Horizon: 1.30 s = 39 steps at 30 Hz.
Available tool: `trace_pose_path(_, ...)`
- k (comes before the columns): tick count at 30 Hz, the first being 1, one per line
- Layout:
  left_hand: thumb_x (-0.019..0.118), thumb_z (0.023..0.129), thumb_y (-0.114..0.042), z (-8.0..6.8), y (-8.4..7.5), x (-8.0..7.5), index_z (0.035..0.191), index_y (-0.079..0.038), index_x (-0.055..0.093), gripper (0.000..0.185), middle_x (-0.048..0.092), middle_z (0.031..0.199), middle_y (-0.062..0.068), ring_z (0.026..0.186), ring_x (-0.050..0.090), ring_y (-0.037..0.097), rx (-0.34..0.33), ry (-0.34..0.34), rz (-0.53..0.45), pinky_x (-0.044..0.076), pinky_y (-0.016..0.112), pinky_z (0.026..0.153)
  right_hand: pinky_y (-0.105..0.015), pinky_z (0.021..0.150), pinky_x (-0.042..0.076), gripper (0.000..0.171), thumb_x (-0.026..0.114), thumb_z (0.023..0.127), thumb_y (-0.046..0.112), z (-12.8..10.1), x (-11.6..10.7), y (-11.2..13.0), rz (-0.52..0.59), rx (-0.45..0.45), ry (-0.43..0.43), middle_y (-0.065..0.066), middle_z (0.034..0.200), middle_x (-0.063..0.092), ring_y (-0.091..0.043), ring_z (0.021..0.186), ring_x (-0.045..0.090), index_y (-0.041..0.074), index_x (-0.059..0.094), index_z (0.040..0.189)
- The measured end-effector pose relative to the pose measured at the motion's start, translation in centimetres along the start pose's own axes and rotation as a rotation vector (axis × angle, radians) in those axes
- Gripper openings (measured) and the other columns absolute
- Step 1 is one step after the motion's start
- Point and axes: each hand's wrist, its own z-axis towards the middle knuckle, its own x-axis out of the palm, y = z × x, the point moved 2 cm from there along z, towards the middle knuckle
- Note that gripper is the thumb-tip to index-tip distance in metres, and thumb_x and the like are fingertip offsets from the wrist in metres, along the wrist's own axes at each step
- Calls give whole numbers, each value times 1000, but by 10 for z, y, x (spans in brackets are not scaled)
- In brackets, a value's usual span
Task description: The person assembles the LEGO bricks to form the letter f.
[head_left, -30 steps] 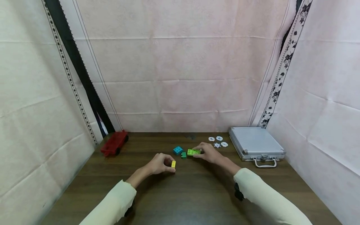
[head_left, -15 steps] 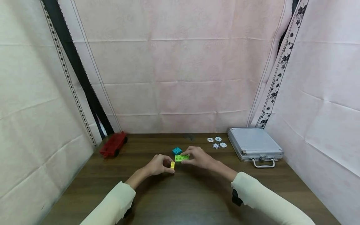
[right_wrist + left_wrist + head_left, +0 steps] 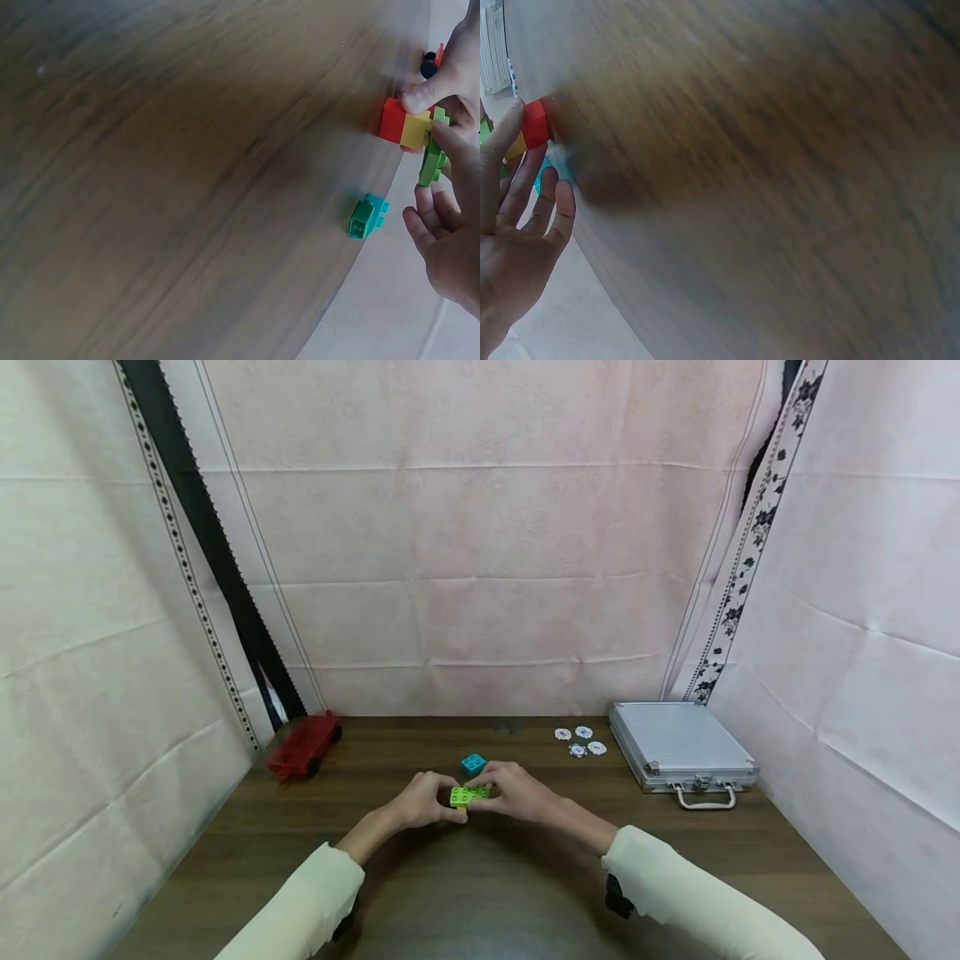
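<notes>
My two hands meet at the table's middle. My left hand (image 3: pixel 437 802) pinches a small stack of a yellow brick (image 3: pixel 415 129) on a red brick (image 3: pixel 391 118), which stands on the wood. My right hand (image 3: pixel 495 792) pinches a flat lime-green plate (image 3: pixel 469 794) and holds it against the yellow brick's top. In the left wrist view the red brick (image 3: pixel 536 122) shows by my left hand (image 3: pixel 525 161). A blue brick (image 3: pixel 473 764) lies just behind the hands. A small teal-green brick (image 3: pixel 366 216) lies loose beside my right hand (image 3: pixel 442 187).
A red toy cart (image 3: pixel 303 743) sits at the back left. A shut silver case (image 3: pixel 681 747) lies at the back right, with several white poker chips (image 3: pixel 579 741) to its left. Pale cloth walls enclose the dark wooden table (image 3: pixel 480 877).
My right hand has carried the green plate leftward and nearer, from beside the blue brick onto the yellow brick. My left hand has stayed in place with its brick.
</notes>
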Motion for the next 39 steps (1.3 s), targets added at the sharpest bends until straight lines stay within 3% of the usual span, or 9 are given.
trace_pose_path(8,85,89,-26,-1,-2,-1,105,-15,74,22,69,83,-8,70,61,12,3,-3,-11,51,29,62,-20,69,51,35,75,99,26,5,3,2,-22,31,31,-4,109,65,-12,88,59,11,73,131)
trace_pose_path(17,86,88,-32,-2,-4,-2,125,-9,72,45,70,93,-8,79,61,16,-12,-7,42,50,30,66,-23,74,49,39,72,100,31,9,4,3,-78,60,88,-2,114,64,-10,94,56,15,70,136)
trace_pose_path(25,86,88,-33,-1,-3,0,123,-11,73,43,71,97,-8,79,61,11,-19,-6,49,53,28,67,-21,71,48,40,71,101,33,4,8,1,-96,73,70,-1,112,64,-12,90,55,16,70,137)
trace_pose_path(32,86,88,-32,-1,0,1,120,-11,74,40,70,94,-8,78,62,15,-20,-10,34,52,28,64,-20,70,48,40,72,100,32,1,11,0,-104,47,43,-2,112,64,-13,89,57,15,70,136)
trace_pose_path(39,86,88,-32,0,0,1,116,-12,74,37,71,95,-9,83,60,16,-13,-10,47,51,33,71,-22,76,54,46,71,101,32,1,5,-7,-26,31,1,-5,115,66,-15,95,65,11,65,141)
